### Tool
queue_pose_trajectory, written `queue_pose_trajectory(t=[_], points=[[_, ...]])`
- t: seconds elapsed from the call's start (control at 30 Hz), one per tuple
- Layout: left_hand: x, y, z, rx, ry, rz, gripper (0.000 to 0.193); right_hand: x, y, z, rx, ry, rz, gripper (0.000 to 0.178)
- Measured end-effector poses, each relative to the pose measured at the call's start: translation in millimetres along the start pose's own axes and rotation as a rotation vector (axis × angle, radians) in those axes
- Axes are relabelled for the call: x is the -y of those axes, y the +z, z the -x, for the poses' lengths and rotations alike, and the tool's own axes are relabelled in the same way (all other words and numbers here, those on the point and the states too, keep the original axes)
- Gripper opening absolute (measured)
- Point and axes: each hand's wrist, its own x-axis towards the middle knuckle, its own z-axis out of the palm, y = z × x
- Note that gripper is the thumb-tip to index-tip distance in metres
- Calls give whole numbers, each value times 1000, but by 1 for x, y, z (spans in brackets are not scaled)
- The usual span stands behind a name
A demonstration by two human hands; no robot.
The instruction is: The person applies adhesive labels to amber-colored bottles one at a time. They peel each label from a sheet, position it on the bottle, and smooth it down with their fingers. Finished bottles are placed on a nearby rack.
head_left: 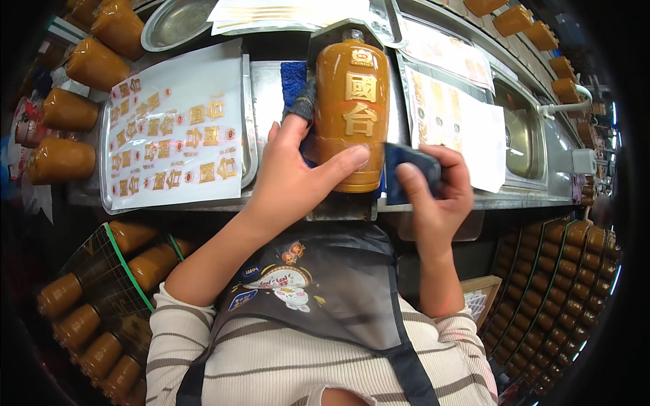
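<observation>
Ribbed top (271,365), glossy rounded bottle (352,111)

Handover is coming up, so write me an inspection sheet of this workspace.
Surface: metal counter, partly covered.
Job's things: glossy brown bottle with raised gold characters, neck pointing away from the person; dark blue flat piece, blurred, at its lower right, contact unclear.
Clutter: tray holding a sheet of gold decals, left; gold-printed sheet, right; metal bowl, upper left.
Hands: left hand has its thumb on the bottle's lower front, other fingers partly hidden; right hand grips the dark blue flat piece.
Cables: nothing seen.
Surroundings: sink at right; many more brown bottles on both sides.
</observation>
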Motion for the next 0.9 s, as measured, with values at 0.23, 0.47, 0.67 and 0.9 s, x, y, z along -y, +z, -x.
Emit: queue_pose_trajectory(t=[0.23,0.47,0.67,0.9], points=[[-4,16,-2,-70,-65,11,57,-5,-4,-9,38,85,-26,26],[15,11,2,-102,56,37,52,-8,3,-7,94,-525,377,28],[8,-19,46,40,429,-584,46,10,-13,8,268,-566,339,40],[25,-12,69,-16,436,-787,34,12,7,-1,233,-687,464,44]])
